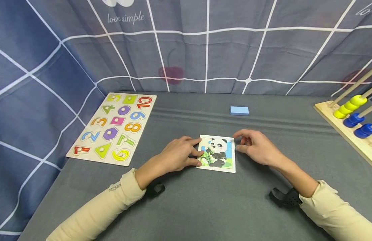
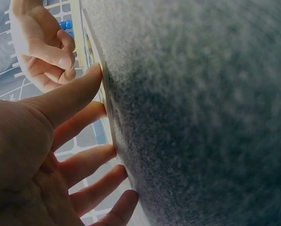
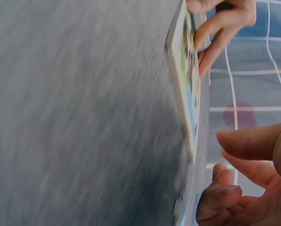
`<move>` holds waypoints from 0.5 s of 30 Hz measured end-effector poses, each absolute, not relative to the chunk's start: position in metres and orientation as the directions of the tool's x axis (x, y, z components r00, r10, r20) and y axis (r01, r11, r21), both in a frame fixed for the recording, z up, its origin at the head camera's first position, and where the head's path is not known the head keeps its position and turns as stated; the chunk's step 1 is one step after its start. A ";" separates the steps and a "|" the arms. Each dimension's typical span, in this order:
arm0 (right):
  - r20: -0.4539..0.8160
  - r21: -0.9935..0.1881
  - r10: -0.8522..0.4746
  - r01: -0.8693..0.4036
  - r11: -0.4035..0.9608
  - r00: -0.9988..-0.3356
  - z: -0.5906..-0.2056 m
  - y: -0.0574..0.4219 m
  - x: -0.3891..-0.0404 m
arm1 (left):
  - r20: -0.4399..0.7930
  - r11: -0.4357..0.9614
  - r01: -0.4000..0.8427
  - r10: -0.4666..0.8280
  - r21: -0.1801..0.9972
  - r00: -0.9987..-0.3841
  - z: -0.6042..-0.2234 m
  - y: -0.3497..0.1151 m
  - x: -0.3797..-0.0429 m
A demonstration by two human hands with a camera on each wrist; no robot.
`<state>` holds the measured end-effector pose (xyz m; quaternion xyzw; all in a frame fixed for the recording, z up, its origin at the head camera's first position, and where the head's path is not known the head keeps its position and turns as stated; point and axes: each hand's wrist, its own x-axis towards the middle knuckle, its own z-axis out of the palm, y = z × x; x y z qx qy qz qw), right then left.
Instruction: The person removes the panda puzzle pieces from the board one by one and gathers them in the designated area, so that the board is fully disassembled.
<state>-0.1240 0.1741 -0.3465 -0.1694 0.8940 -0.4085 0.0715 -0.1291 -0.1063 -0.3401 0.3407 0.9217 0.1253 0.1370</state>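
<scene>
A square panda puzzle (image 1: 217,154) with a pale wooden border lies flat on the grey table. My left hand (image 1: 177,154) rests along its left side, fingers extended, with fingertips touching the border. Just off the puzzle's right edge hovers my right hand (image 1: 255,147). Its thumb and index finger are apart with nothing between them, and the other fingers bend loosely. In the right wrist view the puzzle (image 3: 185,70) appears edge-on, with a gap between it and the right thumb. The left wrist view shows the left thumb (image 2: 79,89) against the board's edge.
A wooden number-and-shape peg board (image 1: 104,129) lies to the left. Behind the puzzle is a blue rectangular block (image 1: 239,110). On the far right stands a wooden bead rack (image 1: 352,127) with yellow and blue beads. A checked curtain (image 1: 186,50) hangs behind the table.
</scene>
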 end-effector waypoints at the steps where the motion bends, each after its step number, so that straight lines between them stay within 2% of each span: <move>1: 0.016 -0.756 -0.371 -0.254 0.603 -0.929 -0.346 0.171 -0.124 | -0.168 0.735 0.595 0.664 0.325 -0.729 -0.340 -0.106 -0.129; 7: 0.022 -0.763 -0.431 -0.294 0.576 -0.902 -0.346 0.149 -0.125 | -0.176 0.739 0.592 0.661 0.320 -0.730 -0.340 -0.105 -0.130; 15: 0.016 -0.709 -0.495 -0.359 0.607 -0.869 -0.352 0.127 -0.133 | -0.174 0.740 0.588 0.658 0.326 -0.732 -0.341 -0.106 -0.130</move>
